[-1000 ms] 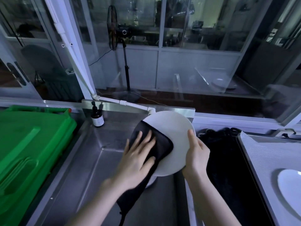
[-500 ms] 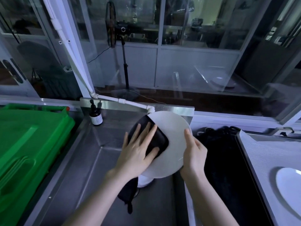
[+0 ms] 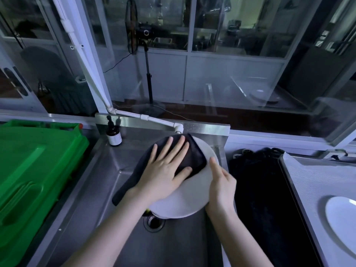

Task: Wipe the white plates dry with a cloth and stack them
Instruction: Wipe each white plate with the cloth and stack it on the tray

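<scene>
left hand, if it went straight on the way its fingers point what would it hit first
Past the cloth and plate edge, the left hand would likely meet the sink's steel back wall, close beside the white pipe end; depth is hard to judge.

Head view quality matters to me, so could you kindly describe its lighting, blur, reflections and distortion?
Head view: dim, bluish light, no harsh glare on the white plate; head view: the right hand holding its rim is slightly motion-blurred, the left hand pressing the black cloth looks sharper; head view: the window glass carries faint reflections; head view: wide-angle distortion bows the white pipe.
</scene>
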A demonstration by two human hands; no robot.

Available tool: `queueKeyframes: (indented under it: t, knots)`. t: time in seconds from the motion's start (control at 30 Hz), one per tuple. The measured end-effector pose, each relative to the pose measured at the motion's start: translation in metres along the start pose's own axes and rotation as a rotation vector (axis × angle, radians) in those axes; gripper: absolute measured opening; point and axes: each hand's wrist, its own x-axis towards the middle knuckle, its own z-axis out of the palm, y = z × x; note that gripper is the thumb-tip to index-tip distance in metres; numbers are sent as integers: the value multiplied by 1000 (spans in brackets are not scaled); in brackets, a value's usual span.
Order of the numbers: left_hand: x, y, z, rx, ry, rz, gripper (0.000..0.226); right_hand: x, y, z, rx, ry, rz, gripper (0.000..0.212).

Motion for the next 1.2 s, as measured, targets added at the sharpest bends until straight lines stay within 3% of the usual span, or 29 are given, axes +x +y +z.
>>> queueKeyframes:
  t: [0.27,0.4,0.47,0.57,0.63,0.77,0.93,1.03,1.13,1.2]
  knots:
    - [-52,35,20,-167,7,73,63,10,-11,1,-45,59,-74,68]
    - [-23,37,7,-61,33,129,65,-5,8,5,2,2,-18,62]
    - [-6,23,-4,17,8,105,66,-10,9,5,13,-16,11,70]
    - [4,-2,-15,40,12,-13,68,-8,-2,4,16,-19,3,57]
    - [-6,-11,-14,53,2,-54,72,-4,-14,2,56,4,-35,64]
    - [-43,7,5,-67,-11,-3,70,5,-23,1,24,70,-103,66]
    - [-51,38,17,-186,23,60,66,-2,-10,7,-46,10,-81,57]
    - [-27,27,3,-77,59,99,67,-11,4,6,-69,-75,-38,42]
    - [-6,6,-20,-10,133,96,72,-13,4,1,-97,-158,-17,60]
    - [-1,-11,-32,-132,237,20,72,-14,-6,-4,-166,-227,-88,72]
